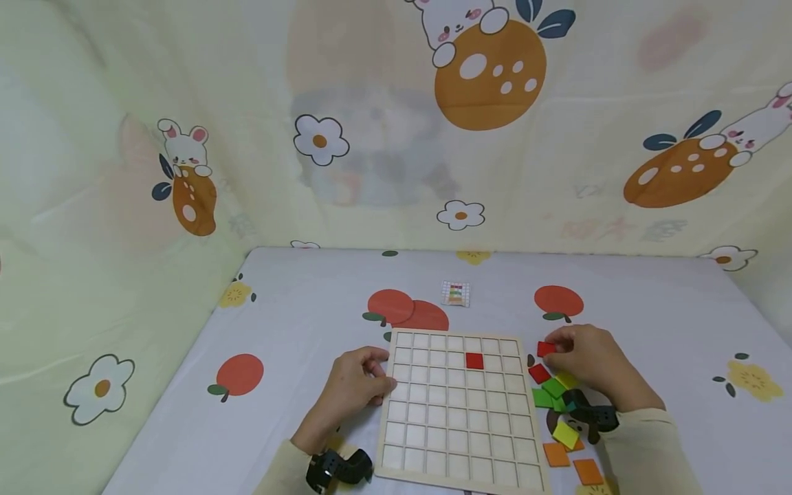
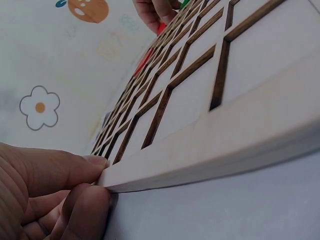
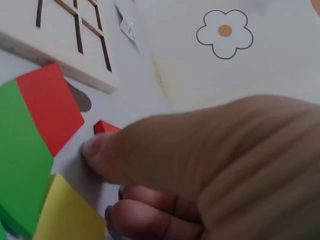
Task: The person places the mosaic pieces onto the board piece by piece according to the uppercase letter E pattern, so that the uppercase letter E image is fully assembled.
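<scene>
A wooden grid board (image 1: pixel 458 412) lies on the table, with a red tile (image 1: pixel 474 361) sitting in one of its upper cells. My left hand (image 1: pixel 355 381) grips the board's left edge; in the left wrist view the thumb (image 2: pixel 75 170) is at the top of the rim and curled fingers are against its side. Beyond the board's right edge, my right hand (image 1: pixel 584 354) pinches another red tile (image 1: pixel 546 348) between thumb and fingers. The right wrist view shows that tile's red corner (image 3: pixel 104 127) past the thumb, the rest hidden. A loose red tile (image 1: pixel 540 373) lies just below it.
Right of the board lie several loose tiles: green (image 1: pixel 543 398), yellow (image 1: pixel 566 434) and orange (image 1: pixel 588 472), some overlapping. Behind the board is a small printed card (image 1: pixel 456 293) with a grid and coloured squares. A patterned cloth curtain (image 1: pixel 383 172) stands behind the table.
</scene>
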Demonstrator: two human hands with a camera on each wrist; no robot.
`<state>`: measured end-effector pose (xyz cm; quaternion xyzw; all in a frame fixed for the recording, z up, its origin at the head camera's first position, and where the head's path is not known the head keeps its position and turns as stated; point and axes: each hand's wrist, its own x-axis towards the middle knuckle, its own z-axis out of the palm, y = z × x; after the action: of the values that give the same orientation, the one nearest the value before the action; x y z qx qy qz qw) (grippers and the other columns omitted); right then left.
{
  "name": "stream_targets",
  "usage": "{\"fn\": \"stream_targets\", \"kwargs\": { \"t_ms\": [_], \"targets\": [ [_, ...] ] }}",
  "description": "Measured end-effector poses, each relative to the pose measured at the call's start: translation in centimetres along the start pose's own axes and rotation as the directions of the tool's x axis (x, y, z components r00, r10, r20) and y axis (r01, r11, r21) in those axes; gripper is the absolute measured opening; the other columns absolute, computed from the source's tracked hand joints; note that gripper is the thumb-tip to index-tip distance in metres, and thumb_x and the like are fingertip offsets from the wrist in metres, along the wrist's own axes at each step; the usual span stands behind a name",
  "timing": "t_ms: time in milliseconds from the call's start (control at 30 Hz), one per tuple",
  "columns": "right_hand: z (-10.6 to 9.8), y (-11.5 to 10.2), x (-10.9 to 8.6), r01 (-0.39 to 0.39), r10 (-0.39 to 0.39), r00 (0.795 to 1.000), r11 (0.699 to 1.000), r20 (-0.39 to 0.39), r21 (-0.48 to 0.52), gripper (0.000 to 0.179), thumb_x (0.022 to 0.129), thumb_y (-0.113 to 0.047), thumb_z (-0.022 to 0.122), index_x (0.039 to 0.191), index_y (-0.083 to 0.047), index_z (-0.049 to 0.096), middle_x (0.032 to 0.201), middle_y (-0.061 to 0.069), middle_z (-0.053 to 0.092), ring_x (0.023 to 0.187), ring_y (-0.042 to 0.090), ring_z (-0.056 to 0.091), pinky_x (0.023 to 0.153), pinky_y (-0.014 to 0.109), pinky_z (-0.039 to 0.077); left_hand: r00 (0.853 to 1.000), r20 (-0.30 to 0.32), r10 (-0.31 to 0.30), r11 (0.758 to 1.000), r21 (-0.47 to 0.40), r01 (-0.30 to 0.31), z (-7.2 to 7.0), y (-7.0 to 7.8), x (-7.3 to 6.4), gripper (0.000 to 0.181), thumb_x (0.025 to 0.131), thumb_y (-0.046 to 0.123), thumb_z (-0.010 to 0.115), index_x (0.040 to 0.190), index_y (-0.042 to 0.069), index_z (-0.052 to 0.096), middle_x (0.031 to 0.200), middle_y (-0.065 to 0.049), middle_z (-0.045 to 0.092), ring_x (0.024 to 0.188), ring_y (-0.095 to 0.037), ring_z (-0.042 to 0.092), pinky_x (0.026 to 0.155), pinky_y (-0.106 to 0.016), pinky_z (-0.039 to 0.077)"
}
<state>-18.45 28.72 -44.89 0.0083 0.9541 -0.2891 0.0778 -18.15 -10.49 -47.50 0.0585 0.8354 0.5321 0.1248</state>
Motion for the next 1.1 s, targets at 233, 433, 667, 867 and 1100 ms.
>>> {"fn": "stream_targets", "kwargs": {
  "t_ms": [233,433,667,867,1100],
  "targets": [
    [0.2,-0.2,-0.2,0.015,-0.014,1.0,1.0,-0.01,0.022,0.04,0.09,-0.023,0.079,0.118,0.004,0.071,0.092,0.007,0.067,0.089,0.026,0.057,0.066,0.032,0.053,1.0,0.0,0.002,1.0,0.012,-0.002,0.0,-0.1,0.1,0.044,0.085,0.004,0.083,0.125,-0.004,0.066,0.08,-0.004,0.062,0.053,-0.011,0.06,0.05,-0.024,0.054],
    [0.8,-1.8,-0.1,0.098,-0.097,0.995,0.995,-0.035,0.028,0.036,0.09,-0.022,0.081,0.116,0.002,0.074,0.089,0.002,0.068,0.086,0.021,0.059,0.068,0.031,0.053,1.0,0.008,0.0,1.0,0.0,0.0,0.0,0.0,0.2,0.045,0.084,0.003,0.083,0.125,-0.004,0.066,0.081,-0.005,0.062,0.054,-0.011,0.06,0.051,-0.024,0.055],
    [1.8,-4.1,0.1,0.159,-0.159,0.987,0.985,-0.015,0.07,0.034,0.088,-0.021,0.083,0.114,0.0,0.075,0.088,0.0,0.067,0.082,0.018,0.058,0.064,0.029,0.053,1.0,0.003,-0.019,1.0,-0.015,0.019,-0.1,0.2,0.1,0.044,0.084,0.003,0.083,0.124,-0.004,0.067,0.081,-0.005,0.062,0.054,-0.011,0.059,0.051,-0.024,0.055],
    [2.6,-5.9,0.4,0.187,-0.19,0.981,0.979,0.032,0.076,0.032,0.087,-0.021,0.082,0.113,-0.003,0.076,0.088,-0.001,0.065,0.084,0.018,0.057,0.07,0.032,0.051,1.0,0.003,-0.023,1.0,-0.019,0.023,-0.1,0.3,0.0,0.044,0.084,0.004,0.083,0.124,-0.003,0.067,0.082,-0.005,0.061,0.055,-0.011,0.059,0.052,-0.024,0.055],
    [4.0,-7.5,0.7,0.204,-0.207,0.977,0.977,0.051,0.065,0.026,0.088,-0.017,0.081,0.11,-0.004,0.077,0.09,-0.001,0.064,0.083,0.017,0.056,0.072,0.032,0.051,1.0,0.002,-0.023,1.0,-0.012,0.023,-0.1,0.3,0.0,0.044,0.084,0.004,0.083,0.125,-0.003,0.067,0.081,-0.005,0.062,0.053,-0.011,0.059,0.051,-0.022,0.054]
  ]
}}
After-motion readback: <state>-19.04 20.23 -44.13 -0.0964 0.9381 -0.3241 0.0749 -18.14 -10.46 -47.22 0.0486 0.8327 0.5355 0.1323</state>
